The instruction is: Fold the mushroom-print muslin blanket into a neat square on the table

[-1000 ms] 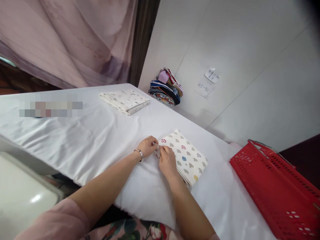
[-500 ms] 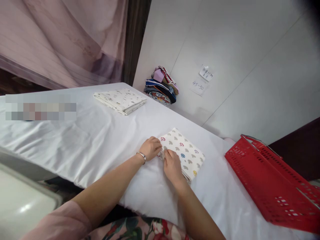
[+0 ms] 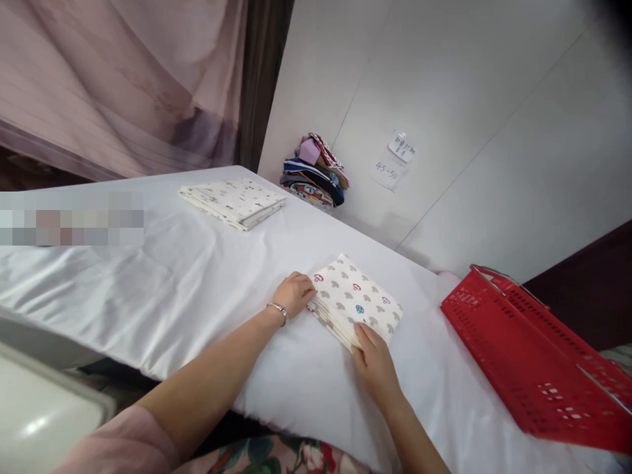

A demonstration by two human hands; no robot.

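Observation:
A folded white cloth with small coloured mushroom prints (image 3: 360,299) lies on the white table cover (image 3: 197,276). My left hand (image 3: 295,293), with a bracelet on the wrist, has its fingers curled onto the cloth's left corner. My right hand (image 3: 375,362) pinches the near corner of the folded layers, fingers closed on the edge. The cloth's layered edge shows between the two hands.
A second folded patterned cloth (image 3: 232,201) lies at the table's far side. A pile of mixed coloured fabrics (image 3: 315,172) sits against the white wall under two paper notes (image 3: 401,146). A red plastic basket (image 3: 533,355) stands at the right. Pink curtain behind.
My right hand has slid along the cloth's near edge, from beside my left hand to the near right corner. My left hand stays on the left corner.

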